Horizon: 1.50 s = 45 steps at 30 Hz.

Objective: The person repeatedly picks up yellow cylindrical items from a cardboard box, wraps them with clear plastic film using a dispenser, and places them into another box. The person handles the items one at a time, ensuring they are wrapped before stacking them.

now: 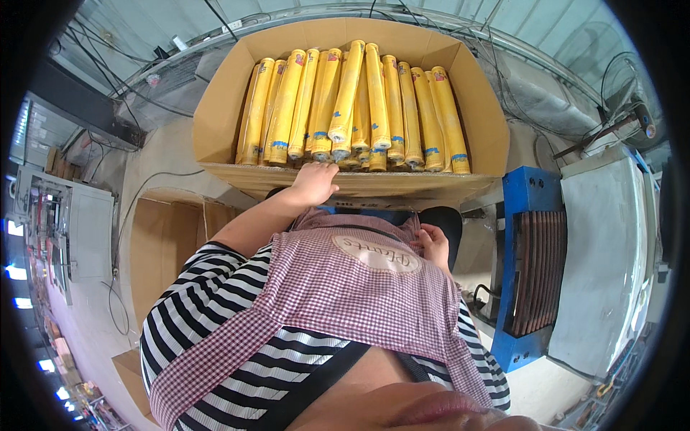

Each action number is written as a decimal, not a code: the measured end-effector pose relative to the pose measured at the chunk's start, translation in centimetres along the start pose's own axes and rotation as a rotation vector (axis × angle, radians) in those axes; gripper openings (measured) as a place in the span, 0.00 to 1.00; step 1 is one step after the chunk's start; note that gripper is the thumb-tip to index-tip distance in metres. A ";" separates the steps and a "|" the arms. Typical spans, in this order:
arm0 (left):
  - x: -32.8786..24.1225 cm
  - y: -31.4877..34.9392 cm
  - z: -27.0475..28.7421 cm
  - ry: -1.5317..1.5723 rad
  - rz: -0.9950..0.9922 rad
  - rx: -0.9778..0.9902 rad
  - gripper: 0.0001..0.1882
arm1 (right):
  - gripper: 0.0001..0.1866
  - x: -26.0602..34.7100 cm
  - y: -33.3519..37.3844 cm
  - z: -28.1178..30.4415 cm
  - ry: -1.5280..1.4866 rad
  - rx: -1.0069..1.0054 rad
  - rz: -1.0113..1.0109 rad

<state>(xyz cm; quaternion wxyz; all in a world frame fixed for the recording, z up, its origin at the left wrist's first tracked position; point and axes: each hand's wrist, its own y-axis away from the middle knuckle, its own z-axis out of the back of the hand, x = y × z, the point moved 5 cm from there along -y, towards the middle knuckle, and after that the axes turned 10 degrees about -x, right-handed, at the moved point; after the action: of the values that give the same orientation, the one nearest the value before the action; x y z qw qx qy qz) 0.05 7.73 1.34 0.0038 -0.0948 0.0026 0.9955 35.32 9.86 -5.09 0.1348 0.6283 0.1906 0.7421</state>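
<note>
Yellow tubes (377, 100) stand packed and slightly tilted in the open carton (483, 115), blue lettering near their lower ends and small red emblems near the tops of some, while dark print on the carton's front is partly hidden. The left hand (315, 184) lies at the carton's near edge, just below the tubes, fingers loosely bent, though I cannot tell whether they grip it. The right hand (435, 243) curls half closed beside the apron (359, 302), whose oval patch (375, 254) bears script; any hold on cloth is unclear.
</note>
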 end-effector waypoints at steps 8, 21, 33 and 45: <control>-0.6 0.4 0.6 -0.036 0.017 -0.034 0.21 | 0.15 -1.5 -1.0 -0.1 0.085 -0.006 0.093; -0.2 -0.3 0.5 0.025 -0.043 -0.356 0.18 | 0.15 -1.4 1.9 3.6 0.254 -0.093 0.155; -0.3 0.6 -0.2 0.003 -0.061 -0.241 0.23 | 0.12 -6.3 9.3 25.4 -0.028 -1.347 0.521; -0.6 -0.8 0.6 0.062 -0.038 -0.206 0.24 | 0.41 2.9 8.9 38.6 0.614 -1.086 -0.342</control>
<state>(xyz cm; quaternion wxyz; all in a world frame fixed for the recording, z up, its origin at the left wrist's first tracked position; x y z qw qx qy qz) 0.49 8.49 2.01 0.0130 -0.1253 -0.1014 0.9868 73.16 7.58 6.83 0.4891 0.1904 -0.0846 0.8470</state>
